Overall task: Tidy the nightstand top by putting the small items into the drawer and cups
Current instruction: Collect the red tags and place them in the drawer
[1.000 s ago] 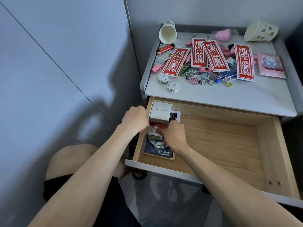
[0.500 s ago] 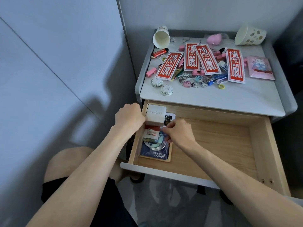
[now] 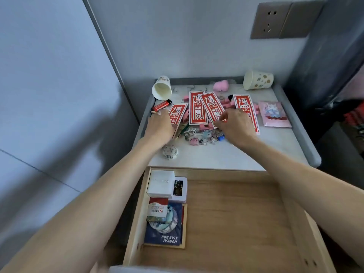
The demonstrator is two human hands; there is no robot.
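Mid-frame, the left hand point(image 3: 159, 126) is laid on a red card point(image 3: 178, 112), the right hand point(image 3: 235, 126) curled, grip unclear; cards point(image 3: 197, 107) are best stacked flat for the drawer point(image 3: 236, 223).

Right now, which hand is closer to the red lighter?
Left. The left hand sits right beside the lighter; the right hand is far to its right, over the red cards.

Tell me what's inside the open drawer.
In the drawer, stacked at its left: a white box overlapping a photo card, a red-white packet and round badge on a blue booklet. Anything beneath the booklet is covered.
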